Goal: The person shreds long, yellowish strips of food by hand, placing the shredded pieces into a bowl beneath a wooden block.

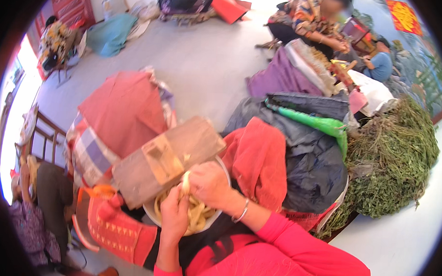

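My left hand (pixel 174 211) and my right hand (pixel 212 184) meet over a white bowl (pixel 225 165) on my lap. Between the fingertips of both is a pale yellow strip (pixel 186 182), perhaps a peeled root or stem; the fingers hide much of it. More strips of a similar yellow, curled and loose, are piled in the bowl (pixel 198 217). Across the bowl's far rim lies a thick wooden board (pixel 195 135) with a lighter wooden plate (pixel 163 159) set on its middle. A silver bracelet (pixel 241 211) circles my right wrist.
Red cloths (pixel 260 161) cover my knees. A covered checked sack (pixel 123 105) stands ahead left, black plastic sheeting (pixel 307 166) to the right. Beyond it is a heap of dried green plants (pixel 391 162). Several people sit around the room, one (pixel 312 20) at the upper right.
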Demonstrator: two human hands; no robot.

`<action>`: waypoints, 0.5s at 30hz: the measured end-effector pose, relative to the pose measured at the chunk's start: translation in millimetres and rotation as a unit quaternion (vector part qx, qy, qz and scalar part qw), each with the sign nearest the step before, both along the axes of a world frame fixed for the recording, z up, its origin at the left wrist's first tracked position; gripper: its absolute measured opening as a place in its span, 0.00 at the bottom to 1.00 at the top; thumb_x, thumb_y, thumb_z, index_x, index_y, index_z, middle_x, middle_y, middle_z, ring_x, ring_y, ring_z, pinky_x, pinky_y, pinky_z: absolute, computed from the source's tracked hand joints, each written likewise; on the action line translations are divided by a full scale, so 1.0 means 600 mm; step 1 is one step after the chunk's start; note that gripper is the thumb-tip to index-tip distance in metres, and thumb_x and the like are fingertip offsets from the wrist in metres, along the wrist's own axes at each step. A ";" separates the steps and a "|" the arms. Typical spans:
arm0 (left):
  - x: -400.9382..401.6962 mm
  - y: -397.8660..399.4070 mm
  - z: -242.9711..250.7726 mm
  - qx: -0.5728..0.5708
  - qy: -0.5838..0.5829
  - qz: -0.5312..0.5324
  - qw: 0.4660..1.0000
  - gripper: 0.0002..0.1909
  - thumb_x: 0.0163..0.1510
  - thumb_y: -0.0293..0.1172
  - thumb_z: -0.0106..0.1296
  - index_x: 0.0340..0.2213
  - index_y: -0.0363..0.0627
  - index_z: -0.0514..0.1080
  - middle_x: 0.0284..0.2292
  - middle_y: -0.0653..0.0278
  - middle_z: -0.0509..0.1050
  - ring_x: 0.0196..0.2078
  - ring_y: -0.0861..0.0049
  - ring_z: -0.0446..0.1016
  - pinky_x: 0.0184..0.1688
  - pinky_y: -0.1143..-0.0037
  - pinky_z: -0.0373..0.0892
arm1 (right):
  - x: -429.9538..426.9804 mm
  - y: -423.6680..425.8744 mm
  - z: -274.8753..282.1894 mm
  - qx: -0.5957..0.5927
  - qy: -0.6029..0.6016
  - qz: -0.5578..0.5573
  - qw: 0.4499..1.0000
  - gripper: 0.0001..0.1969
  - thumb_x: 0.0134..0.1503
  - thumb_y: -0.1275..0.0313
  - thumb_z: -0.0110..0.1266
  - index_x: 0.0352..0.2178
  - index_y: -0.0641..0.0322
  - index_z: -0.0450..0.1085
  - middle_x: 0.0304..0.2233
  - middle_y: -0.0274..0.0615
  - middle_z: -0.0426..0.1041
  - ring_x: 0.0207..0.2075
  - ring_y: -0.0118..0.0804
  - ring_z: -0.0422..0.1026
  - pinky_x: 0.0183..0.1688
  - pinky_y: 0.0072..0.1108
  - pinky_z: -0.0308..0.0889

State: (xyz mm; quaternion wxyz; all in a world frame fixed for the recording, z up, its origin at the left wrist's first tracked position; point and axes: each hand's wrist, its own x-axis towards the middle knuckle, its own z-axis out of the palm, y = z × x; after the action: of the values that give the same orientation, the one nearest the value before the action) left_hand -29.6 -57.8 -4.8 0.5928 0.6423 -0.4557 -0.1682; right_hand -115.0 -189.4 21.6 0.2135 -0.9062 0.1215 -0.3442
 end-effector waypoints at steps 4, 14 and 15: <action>-0.006 0.023 0.008 0.149 -0.332 0.051 0.930 0.13 0.48 0.21 0.48 0.38 0.40 0.71 0.28 0.56 0.73 0.27 0.61 0.70 0.30 0.68 0.67 | -0.033 0.017 -0.100 0.350 0.128 0.064 0.926 0.07 0.53 0.68 0.51 0.27 0.56 0.74 0.26 0.32 0.72 0.29 0.32 0.71 0.34 0.23 0.64; -0.014 0.043 -0.001 0.063 -0.053 0.022 0.996 0.20 0.49 0.22 0.50 0.46 0.38 0.66 0.41 0.54 0.70 0.42 0.54 0.70 0.41 0.70 0.68 | -0.025 0.048 -0.097 0.798 0.005 0.211 0.564 0.08 0.55 0.75 0.51 0.36 0.65 0.72 0.42 0.37 0.72 0.40 0.26 0.71 0.40 0.20 0.67; -0.013 0.037 0.016 0.082 -0.065 0.025 0.994 0.19 0.49 0.24 0.50 0.45 0.38 0.66 0.41 0.53 0.70 0.41 0.55 0.70 0.41 0.70 0.68 | -0.022 0.047 -0.098 0.724 0.007 0.187 0.664 0.07 0.54 0.76 0.51 0.35 0.67 0.72 0.43 0.37 0.72 0.39 0.26 0.70 0.39 0.20 0.67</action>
State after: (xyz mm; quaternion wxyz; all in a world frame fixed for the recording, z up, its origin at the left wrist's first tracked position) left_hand -37.1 -35.5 4.6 0.5113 0.7095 -0.4617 -0.1484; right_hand -128.2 -161.1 -37.0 0.8615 -0.4721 0.1614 -0.0945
